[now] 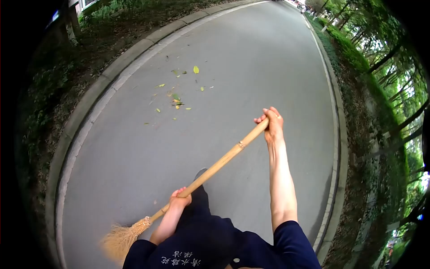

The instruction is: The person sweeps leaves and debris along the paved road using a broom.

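Note:
A broom [222, 160] with a long bamboo handle slants across my body from lower left to upper right. My right hand [273, 122] is closed around the top end of the handle, with that arm stretched forward. Lower down the handle, my left hand [180, 197] grips it close to my body. The straw bristles [121, 240] hang at the lower left, slightly blurred, near the pavement. Ahead on the grey road lie scattered yellow and green leaves [176, 97], apart from the broom.
The paved road [251, 67] runs ahead between a left curb [96, 85] and a right curb [337, 134]. Soil and plants border the left side. A green hedge [349, 51] and trees line the right. One dark shoe [201, 171] shows beneath the handle.

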Demonstrator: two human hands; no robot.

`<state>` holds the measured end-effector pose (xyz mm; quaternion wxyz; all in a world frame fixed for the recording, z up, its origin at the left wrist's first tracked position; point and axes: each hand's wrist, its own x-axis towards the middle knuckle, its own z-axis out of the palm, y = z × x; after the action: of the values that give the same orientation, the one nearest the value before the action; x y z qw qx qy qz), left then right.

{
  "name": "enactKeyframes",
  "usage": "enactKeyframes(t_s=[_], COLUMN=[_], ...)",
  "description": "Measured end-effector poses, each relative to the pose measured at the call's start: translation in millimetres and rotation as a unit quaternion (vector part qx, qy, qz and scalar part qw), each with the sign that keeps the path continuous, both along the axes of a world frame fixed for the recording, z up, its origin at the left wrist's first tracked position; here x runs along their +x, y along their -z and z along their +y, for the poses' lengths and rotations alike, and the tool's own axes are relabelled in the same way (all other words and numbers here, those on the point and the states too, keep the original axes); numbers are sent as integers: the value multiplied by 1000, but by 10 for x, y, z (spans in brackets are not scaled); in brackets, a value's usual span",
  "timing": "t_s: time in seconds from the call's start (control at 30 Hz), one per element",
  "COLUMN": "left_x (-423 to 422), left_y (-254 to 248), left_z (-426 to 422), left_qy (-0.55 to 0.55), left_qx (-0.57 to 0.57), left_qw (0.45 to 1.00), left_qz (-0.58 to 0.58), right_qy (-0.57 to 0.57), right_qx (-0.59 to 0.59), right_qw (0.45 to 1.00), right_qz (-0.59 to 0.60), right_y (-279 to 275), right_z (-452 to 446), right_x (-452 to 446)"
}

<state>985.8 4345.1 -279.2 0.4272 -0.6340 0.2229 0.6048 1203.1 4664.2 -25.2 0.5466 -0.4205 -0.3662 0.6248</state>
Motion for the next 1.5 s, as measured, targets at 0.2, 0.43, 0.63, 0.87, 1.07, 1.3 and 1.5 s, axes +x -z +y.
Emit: enactKeyframes(t_s=[0.2, 0.43, 0.63, 0.87, 1.07, 1.3, 1.5], left_x=[126, 691, 680, 2441, 1995, 1946, 2429], left_y=[-111, -1230, -1671, -1357, -1115, -611, -731], left_z=[2161, 4840, 6361, 6288, 7879, 8131, 8269], left_qy=[141, 284, 263, 152, 2, -128, -44], left_qx=[158, 255, 465, 411, 82, -63, 39], left_qw=[977, 924, 822, 880, 994, 989, 998], left_qz=[-27, -15, 195, 181, 70, 20, -12], right_qy=[105, 186, 212, 159, 52, -195, -62], right_qx=[56, 216, 318, 134, -22, -37, 9], right_qw=[991, 946, 918, 970, 993, 968, 990], right_qz=[54, 152, 110, 125, 106, 150, 123], right_y=[-1000, -1868, -1353, -633, -502, -256, -838], right_z=[1399, 1686, 2162, 4044, 7387, 8322, 7834], right_x=[59, 1569, 2190, 4734, 2701, 1280, 2537])
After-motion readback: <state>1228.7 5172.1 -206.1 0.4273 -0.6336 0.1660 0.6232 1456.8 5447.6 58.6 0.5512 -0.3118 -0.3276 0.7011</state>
